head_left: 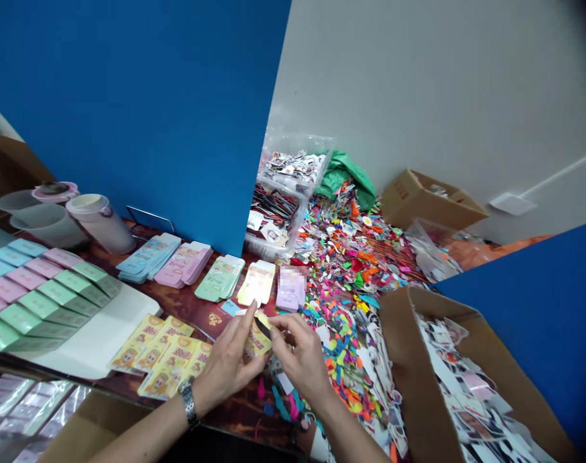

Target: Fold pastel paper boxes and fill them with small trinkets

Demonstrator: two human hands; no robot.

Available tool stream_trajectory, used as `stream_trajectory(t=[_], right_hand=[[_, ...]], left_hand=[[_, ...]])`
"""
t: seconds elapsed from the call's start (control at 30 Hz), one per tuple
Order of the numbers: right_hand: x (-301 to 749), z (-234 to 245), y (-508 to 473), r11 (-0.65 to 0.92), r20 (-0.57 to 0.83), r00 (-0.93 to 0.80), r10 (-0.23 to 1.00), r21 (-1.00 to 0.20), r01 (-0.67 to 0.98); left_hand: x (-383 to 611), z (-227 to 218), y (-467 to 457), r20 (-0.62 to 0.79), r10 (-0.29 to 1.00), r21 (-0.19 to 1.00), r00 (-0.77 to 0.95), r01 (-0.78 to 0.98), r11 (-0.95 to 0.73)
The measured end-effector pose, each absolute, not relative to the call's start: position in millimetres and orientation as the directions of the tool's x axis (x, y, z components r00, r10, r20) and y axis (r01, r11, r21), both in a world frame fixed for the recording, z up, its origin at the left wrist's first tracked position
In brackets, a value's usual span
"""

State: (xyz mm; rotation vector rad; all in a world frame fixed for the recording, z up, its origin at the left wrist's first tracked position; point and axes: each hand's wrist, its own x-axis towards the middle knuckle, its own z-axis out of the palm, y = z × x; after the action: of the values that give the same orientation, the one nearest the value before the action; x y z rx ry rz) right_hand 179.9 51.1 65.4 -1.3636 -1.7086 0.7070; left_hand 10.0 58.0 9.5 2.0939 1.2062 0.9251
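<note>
My left hand (229, 350) and my right hand (297, 357) meet over a wooden-patterned table top, pinching a small yellow printed card (258, 341) between them. A black strip (262, 325) shows at the card's upper edge, partly hidden by my fingers. Just beyond my fingertips lie a stack of pale yellow cards (256, 283) and a lilac card stack (291, 289). Left of my left hand, several yellow printed cards (160, 354) lie overlapping. A metal wristwatch (189, 402) sits on my left wrist.
Pink, blue and green card stacks (42, 296) cover a white board (104, 341) at left. Colourful paper scraps (341, 308) heap up right of my hands, beside a cardboard box of printed stickers (432, 379). A plastic bin (278, 206) and blue partition (128, 109) stand beyond.
</note>
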Motion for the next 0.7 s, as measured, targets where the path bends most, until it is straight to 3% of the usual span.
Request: stream_trajectory(t=[0.3,0.53,0.7], right_hand=[[168.3,49.1,39.7,0.403,0.406,-0.135,0.904,-0.702,0.588],[155.9,18.7,25.1,0.502,0.533,-0.173,0.828,-0.569,0.651],[160.4,15.0,24.0,0.522,0.488,-0.234,0.841,-0.619,0.586]], left_hand=[[6.4,14.4,59.4,0.217,0.887,0.493,0.408,0.739,-0.46],[6.9,13.3,57.0,0.171,0.914,0.536,0.367,0.744,-0.399],[-3.1,18.8,47.9,0.101,0.913,0.609,0.396,0.701,-0.372]])
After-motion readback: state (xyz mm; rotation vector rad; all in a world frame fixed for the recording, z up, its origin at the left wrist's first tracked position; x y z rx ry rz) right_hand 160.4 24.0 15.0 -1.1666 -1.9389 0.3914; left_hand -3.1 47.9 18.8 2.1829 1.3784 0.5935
